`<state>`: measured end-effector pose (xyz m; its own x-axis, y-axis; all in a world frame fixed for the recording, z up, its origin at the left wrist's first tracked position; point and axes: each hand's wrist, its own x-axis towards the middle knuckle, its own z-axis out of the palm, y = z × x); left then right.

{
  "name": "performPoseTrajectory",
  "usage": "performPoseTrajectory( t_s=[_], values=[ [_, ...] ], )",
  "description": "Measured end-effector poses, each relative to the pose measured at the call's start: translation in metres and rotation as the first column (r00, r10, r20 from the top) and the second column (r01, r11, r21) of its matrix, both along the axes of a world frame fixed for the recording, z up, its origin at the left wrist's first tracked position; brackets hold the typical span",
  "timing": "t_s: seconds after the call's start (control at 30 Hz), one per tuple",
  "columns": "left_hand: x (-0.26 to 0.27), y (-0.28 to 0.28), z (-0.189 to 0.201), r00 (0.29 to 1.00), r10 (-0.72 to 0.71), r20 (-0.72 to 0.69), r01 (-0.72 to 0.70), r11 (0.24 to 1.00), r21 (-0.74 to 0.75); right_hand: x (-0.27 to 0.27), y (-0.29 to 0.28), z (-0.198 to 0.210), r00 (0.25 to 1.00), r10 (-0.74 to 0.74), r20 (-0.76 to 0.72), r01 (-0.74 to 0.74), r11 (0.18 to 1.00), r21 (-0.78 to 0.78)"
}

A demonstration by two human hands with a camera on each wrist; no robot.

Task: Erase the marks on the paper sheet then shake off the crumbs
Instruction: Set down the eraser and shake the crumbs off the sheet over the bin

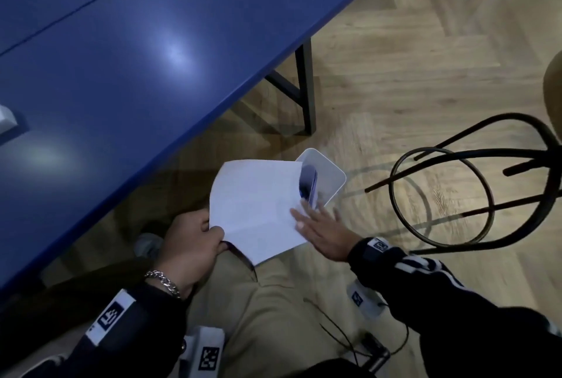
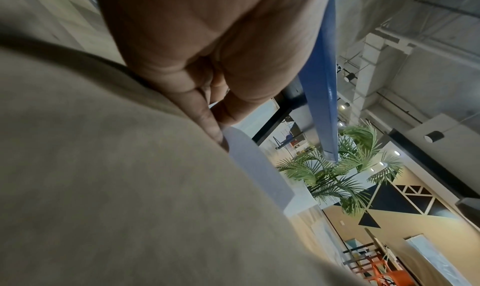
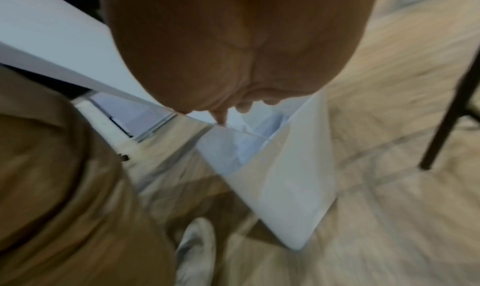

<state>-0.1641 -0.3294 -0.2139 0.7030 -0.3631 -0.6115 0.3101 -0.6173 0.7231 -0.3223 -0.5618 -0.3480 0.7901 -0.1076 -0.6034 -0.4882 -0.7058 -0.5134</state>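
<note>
Paper sheet [image 1: 255, 204], thin, white and flat with a faint crease, is held out past the blue table's [image 1: 121, 58] edge, its far corner over a white rounded-square plastic bin [image 1: 330, 177] on the wood-grain floor. Left hand [image 1: 190, 244] pinches the near-left corner, thumb on top, fingers curled under. Right hand [image 1: 322, 233] is flat with straight spread fingers, fingertips touching the sheet's right edge, gripping nothing.

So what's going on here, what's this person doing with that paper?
A seated person holds a paper sheet off the edge of the blue table, over a white bin on the floor. The left hand pinches the sheet's near corner; the right hand, fingers straight, brushes its edge toward the bin. It looks like the crumb-clearing step.
</note>
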Motion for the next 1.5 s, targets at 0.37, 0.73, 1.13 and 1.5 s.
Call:
performPoseTrajectory(
  t_s=[0.37,0.73,1.13,1.5],
  values=[
    [-0.003,-0.006,-0.002,0.997,0.061,-0.050,-0.065,0.994,-0.084,0.023,0.039,0.030,0.954,0.141,0.264,-0.180,0.975,0.131],
    [-0.003,-0.005,-0.004,0.998,0.056,-0.040,-0.059,0.994,-0.093,0.034,0.073,0.080,0.925,0.024,0.379,-0.175,0.912,0.371],
    [-0.002,-0.004,0.002,0.999,0.020,-0.039,-0.024,0.996,-0.091,0.086,0.068,0.094,0.845,-0.023,0.534,-0.194,0.918,0.347],
    [-0.001,-0.006,-0.002,0.990,0.062,-0.129,-0.083,0.983,-0.166,0.104,0.061,0.038,0.836,-0.310,0.452,0.188,0.937,0.295]
  ],
)
